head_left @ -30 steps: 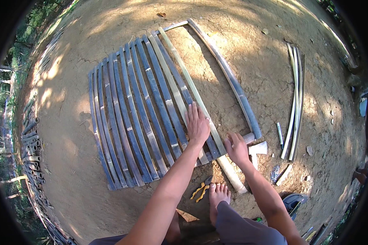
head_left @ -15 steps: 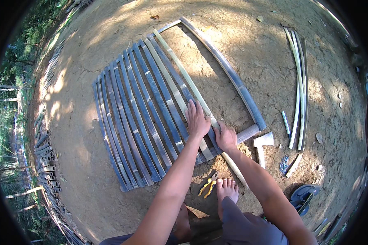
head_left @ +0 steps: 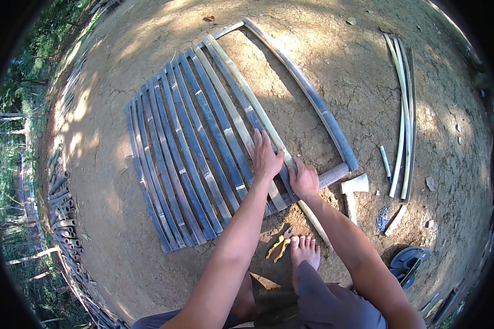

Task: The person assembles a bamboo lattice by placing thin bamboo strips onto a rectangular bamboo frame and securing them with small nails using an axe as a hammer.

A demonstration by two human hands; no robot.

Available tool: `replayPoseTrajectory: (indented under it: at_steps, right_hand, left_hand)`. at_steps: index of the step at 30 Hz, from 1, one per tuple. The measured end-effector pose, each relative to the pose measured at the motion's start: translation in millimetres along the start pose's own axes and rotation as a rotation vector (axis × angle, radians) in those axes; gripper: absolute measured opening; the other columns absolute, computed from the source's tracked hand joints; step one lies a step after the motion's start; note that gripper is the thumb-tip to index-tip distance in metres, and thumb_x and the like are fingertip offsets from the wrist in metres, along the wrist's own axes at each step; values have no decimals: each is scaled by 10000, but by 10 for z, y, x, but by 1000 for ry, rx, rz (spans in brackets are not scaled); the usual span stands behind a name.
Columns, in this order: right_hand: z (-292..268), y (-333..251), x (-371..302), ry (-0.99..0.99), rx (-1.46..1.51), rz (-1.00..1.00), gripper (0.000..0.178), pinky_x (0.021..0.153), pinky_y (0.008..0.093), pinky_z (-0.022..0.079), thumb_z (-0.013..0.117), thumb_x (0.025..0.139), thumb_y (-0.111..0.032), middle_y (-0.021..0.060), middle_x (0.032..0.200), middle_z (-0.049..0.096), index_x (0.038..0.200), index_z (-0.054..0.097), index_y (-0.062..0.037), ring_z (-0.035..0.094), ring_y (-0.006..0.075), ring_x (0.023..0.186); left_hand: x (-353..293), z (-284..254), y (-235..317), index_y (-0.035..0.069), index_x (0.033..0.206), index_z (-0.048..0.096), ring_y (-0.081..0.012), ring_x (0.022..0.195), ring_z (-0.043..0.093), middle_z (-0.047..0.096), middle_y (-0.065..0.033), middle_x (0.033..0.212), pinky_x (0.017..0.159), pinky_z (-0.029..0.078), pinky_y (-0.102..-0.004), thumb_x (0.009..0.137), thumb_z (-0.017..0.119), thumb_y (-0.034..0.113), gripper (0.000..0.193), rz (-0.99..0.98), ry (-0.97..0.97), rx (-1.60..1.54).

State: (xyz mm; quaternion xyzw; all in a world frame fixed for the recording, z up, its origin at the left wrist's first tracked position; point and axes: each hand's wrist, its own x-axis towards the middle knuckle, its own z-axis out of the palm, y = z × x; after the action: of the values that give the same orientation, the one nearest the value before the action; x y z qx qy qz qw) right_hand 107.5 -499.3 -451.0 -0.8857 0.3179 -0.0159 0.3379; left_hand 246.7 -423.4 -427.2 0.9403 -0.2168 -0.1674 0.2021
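A slatted bamboo panel (head_left: 207, 118) lies on the ground, its dark split slats side by side across a frame. Near its right side runs a pale bamboo strip (head_left: 240, 85), whose close end passes the near crossbar (head_left: 333, 175). My left hand (head_left: 268, 159) rests on the slats beside this strip, fingers stretched out and thumb toward the strip. Closed around the strip near the crossbar is my right hand (head_left: 306, 180), its thumb on top; its lower fingers are partly hidden. A round bamboo rail (head_left: 307, 90) forms the frame's right side, with a gap before the strip.
Yellow-handled pliers (head_left: 280, 248) lie by my bare foot (head_left: 304, 253). To the right are a hatchet (head_left: 355, 185), a marker (head_left: 385, 160), loose bamboo strips (head_left: 406, 109), a blue tangle (head_left: 383, 219) and a dark round object (head_left: 409, 263). Cut bamboo (head_left: 66, 225) is piled far left.
The view has shifted slightly. Both hands keep nearly the same places on the panel and strip.
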Motion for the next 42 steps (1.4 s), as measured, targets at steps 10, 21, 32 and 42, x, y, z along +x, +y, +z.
replayPoseTrajectory:
  at_steps: [10, 21, 32, 42]
  right_hand:
    - [-88, -187, 34, -95, -37, 122, 361, 866, 510, 541, 564, 1027, -426, 224, 959, 742, 1165, 645, -102, 718, 415, 930]
    - [-47, -102, 32, -43, -4, 123, 352, 864, 521, 530, 553, 1031, -431, 233, 953, 735, 1129, 650, -108, 711, 424, 921]
    - [-60, -125, 31, -49, -12, 136, 360, 866, 507, 539, 565, 1024, -431, 226, 943, 742, 1157, 654, -108, 717, 427, 921]
    - [-106, -98, 27, 8, 69, 168, 361, 905, 513, 542, 571, 1028, -374, 206, 1002, 742, 1341, 638, -208, 706, 419, 994]
  left_hand:
    - [-63, 35, -143, -18, 1584, 350, -384, 1538, 301, 336, -236, 1647, 1273, 207, -527, 872, 751, 277, 869, 60, 252, -40]
    - [108, -258, -356, 20, 1442, 555, -386, 1296, 539, 622, -193, 1296, 1109, 436, -514, 869, 797, 327, 693, -374, 167, -25]
    - [85, -259, -323, 47, 1474, 525, -375, 1304, 535, 614, -181, 1307, 1100, 432, -535, 865, 793, 310, 715, -366, 191, -68]
    - [34, -304, -214, 231, 1515, 518, -346, 1321, 493, 535, -105, 1381, 1065, 443, -555, 916, 728, 237, 634, -287, 145, -44]
